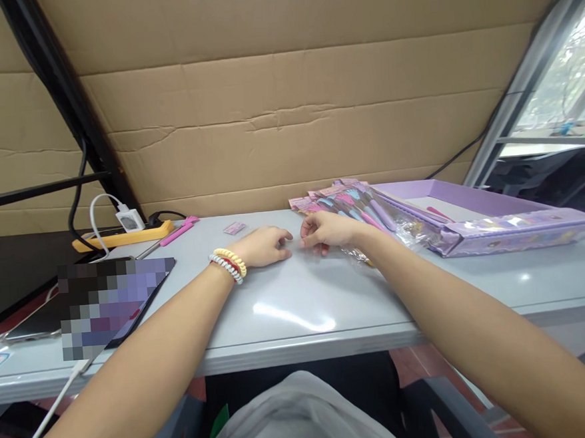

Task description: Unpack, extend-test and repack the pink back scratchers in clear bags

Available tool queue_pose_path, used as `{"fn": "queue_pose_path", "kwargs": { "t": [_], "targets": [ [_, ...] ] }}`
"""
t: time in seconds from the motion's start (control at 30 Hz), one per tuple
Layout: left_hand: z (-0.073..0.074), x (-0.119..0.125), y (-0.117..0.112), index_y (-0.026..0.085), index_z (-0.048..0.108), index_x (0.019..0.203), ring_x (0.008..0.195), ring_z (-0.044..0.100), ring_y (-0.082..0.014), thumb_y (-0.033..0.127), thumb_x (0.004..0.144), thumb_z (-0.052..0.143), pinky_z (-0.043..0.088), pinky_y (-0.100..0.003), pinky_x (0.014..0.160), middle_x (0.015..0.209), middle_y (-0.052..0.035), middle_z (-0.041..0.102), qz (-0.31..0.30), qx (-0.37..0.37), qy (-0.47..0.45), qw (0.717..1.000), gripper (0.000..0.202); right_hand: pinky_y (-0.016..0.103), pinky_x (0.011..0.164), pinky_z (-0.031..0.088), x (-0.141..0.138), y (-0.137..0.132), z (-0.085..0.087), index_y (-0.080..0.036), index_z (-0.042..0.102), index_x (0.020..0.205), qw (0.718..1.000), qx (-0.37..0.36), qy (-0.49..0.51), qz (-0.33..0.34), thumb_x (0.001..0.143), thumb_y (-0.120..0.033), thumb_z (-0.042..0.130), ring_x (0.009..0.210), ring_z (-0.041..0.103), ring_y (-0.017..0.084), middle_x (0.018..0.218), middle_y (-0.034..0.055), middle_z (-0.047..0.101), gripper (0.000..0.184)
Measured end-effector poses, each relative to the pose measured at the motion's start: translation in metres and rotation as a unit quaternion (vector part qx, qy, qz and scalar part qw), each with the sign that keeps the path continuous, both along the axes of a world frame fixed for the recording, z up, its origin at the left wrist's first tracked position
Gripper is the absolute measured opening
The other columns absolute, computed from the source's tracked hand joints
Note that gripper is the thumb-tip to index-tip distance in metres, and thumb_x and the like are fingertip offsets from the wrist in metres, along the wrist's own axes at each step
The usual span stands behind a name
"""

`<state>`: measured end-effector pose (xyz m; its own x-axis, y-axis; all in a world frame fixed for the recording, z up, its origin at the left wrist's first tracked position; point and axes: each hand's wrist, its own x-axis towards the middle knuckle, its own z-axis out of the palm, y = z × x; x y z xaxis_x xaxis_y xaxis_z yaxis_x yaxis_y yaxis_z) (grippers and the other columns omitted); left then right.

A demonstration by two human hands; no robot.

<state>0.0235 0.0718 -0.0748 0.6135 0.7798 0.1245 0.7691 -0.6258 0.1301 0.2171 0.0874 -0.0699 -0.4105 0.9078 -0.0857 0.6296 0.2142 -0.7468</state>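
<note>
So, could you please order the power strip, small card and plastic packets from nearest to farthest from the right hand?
1. Plastic packets, beside the right hand.
2. Small card, leftward, just beyond the left hand.
3. Power strip, farthest left.

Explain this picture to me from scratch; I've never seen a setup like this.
There is no machine here, just a person's two bare hands. The one picture comes from a camera worn on the head, looking forward and down.

The left hand, with coiled bands at its wrist, rests on the pale table; nothing shows in its grasp. The right hand has its fingertips close together beside clear packets of coloured sticks; whether it pinches something is too small to tell.

To the right lies an open purple box. To the left are a small pink card, a pink-handled tool, an orange power strip and a device with a blurred-out screen.
</note>
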Motion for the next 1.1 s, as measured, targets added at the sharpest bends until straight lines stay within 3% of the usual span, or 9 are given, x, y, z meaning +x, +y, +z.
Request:
{"fn": "queue_pose_path", "kwargs": {
  "t": [0.13,0.3,0.47,0.57,0.63,0.73,0.87,0.97,1.1],
  "targets": [
    [-0.002,-0.001,0.001,0.017,0.057,0.121,0.096,0.059,-0.0213,0.038,0.079,0.052,0.043,-0.029,0.083,0.104,-0.0071,0.065,0.001,0.005,0.0,1.0,0.047,0.022,0.045,0.041,0.001,0.002,-0.001,-0.019,0.05,0.092,1.0,0.015,-0.007,0.004,0.063,-0.015,0.069,0.05,0.055,0.013,0.062,0.0,0.062,0.035],
    [-0.002,-0.001,0.001,0.016,0.054,0.122,0.105,0.054,-0.023,0.041,0.08,0.051,0.041,-0.031,0.087,0.116,-0.0107,0.056,0.025,0.084,-0.072,0.994,0.05,0.022,0.048,0.035,0.001,0.001,0.001,-0.017,0.055,0.096,0.993,0.113,-0.01,-0.024,0.062,-0.016,0.068,0.052,0.051,0.01,0.064,-0.0025,0.057,0.037],
    [0.012,0.0,-0.004,0.016,0.061,0.077,0.074,0.056,-0.0173,0.043,0.084,0.044,0.038,-0.028,0.064,0.08,-0.005,0.063,0.136,0.164,-0.21,0.954,0.033,0.024,0.053,0.033,-0.001,-0.001,0.005,-0.014,0.062,0.083,0.974,0.217,0.028,-0.058,0.064,-0.024,0.068,0.053,0.044,0.009,0.061,-0.0034,0.05,0.022],
    [0.015,-0.002,-0.006,0.018,0.053,0.058,0.058,0.05,-0.0161,0.057,0.085,0.036,0.031,-0.029,0.056,0.058,-0.0034,0.057,0.181,0.114,-0.207,0.955,0.051,0.024,0.054,0.033,-0.001,0.001,0.006,-0.015,0.059,0.074,0.961,0.247,0.113,-0.047,0.065,-0.029,0.066,0.054,0.043,0.009,0.057,-0.0043,0.048,0.019],
    [0.013,-0.002,-0.006,0.017,0.054,0.057,0.059,0.051,-0.0168,0.065,0.082,0.034,0.031,-0.029,0.056,0.058,-0.0039,0.057,0.175,0.073,-0.2,0.961,0.058,0.024,0.054,0.034,-0.001,0.002,0.005,-0.015,0.055,0.071,0.952,0.26,0.16,-0.031,0.065,-0.032,0.067,0.054,0.043,0.008,0.057,-0.0042,0.048,0.022],
    [0.006,0.001,-0.004,0.016,0.061,0.079,0.073,0.057,-0.0185,0.068,0.078,0.042,0.037,-0.028,0.063,0.081,-0.0055,0.065,0.112,0.001,-0.246,0.963,0.055,0.023,0.049,0.035,-0.002,0.001,0.004,-0.016,0.052,0.07,0.947,0.258,0.193,-0.008,0.067,-0.037,0.067,0.05,0.043,0.008,0.058,-0.0037,0.049,0.027],
    [0.001,0.006,-0.001,0.014,0.048,0.118,0.091,0.058,-0.0182,0.048,0.071,0.065,0.044,-0.028,0.075,0.11,-0.0102,0.061,0.06,-0.133,-0.378,0.914,0.06,0.021,0.043,0.035,-0.004,-0.003,0.004,-0.017,0.047,0.071,0.959,0.204,0.197,0.026,0.07,-0.04,0.067,0.05,0.046,0.009,0.058,-0.003,0.05,0.03],
    [0.002,0.007,-0.001,0.014,0.044,0.119,0.075,0.058,-0.0128,0.028,0.068,0.069,0.044,-0.026,0.068,0.088,-0.0041,0.063,0.039,-0.187,-0.429,0.883,0.059,0.02,0.044,0.037,-0.004,-0.006,0.005,-0.018,0.045,0.071,0.971,0.177,0.158,0.037,0.073,-0.042,0.065,0.052,0.05,0.01,0.058,-0.002,0.052,0.032],
    [0.003,0.004,0.0,0.014,0.05,0.105,0.058,0.05,-0.0091,0.025,0.067,0.068,0.037,-0.023,0.056,0.063,0.0042,0.054,0.019,-0.187,-0.425,0.885,0.043,0.02,0.045,0.036,-0.003,-0.007,0.005,-0.016,0.046,0.067,0.985,0.155,0.07,0.041,0.077,-0.042,0.063,0.049,0.048,0.008,0.056,-0.0007,0.053,0.032]
  ]
}}
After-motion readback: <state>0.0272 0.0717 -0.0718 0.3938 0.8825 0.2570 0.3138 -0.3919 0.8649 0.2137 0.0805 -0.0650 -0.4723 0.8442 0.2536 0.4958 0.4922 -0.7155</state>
